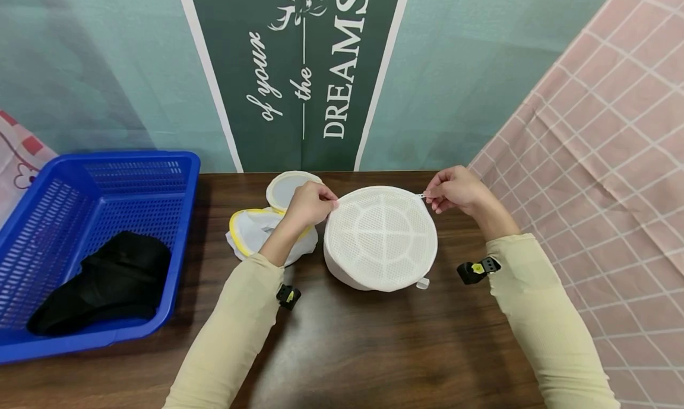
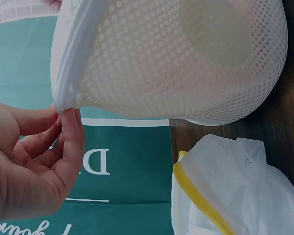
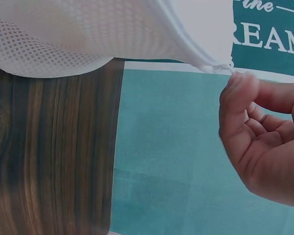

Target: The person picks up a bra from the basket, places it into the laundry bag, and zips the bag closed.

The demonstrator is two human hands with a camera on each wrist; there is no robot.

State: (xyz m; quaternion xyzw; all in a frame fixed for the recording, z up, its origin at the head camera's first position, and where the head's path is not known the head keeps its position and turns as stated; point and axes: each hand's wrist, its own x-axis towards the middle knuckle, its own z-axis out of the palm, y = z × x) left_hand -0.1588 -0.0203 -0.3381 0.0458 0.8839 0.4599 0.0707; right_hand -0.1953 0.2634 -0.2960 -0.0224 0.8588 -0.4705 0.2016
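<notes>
A round white mesh laundry bag (image 1: pixel 382 237) stands on the dark wooden table, its flat top facing up. My left hand (image 1: pixel 312 202) pinches the bag's rim at the upper left; the left wrist view shows thumb and fingertips closed on the white edge (image 2: pixel 68 93). At the upper right, my right hand (image 1: pixel 454 190) pinches the small zipper pull (image 1: pixel 421 196) at the rim. Through the mesh in the left wrist view, a pale round shape shows inside. A small white tab sticks out at the bag's lower right.
Left of the bag lie a yellow-trimmed white mesh bag (image 1: pixel 251 234), partly behind my left forearm, and a round pale-rimmed mesh piece (image 1: pixel 285 186). A blue plastic basket (image 1: pixel 184 231) with black cloth (image 1: pixel 117 278) stands at the left. Printed fabric hangs behind, pink checked fabric at the right.
</notes>
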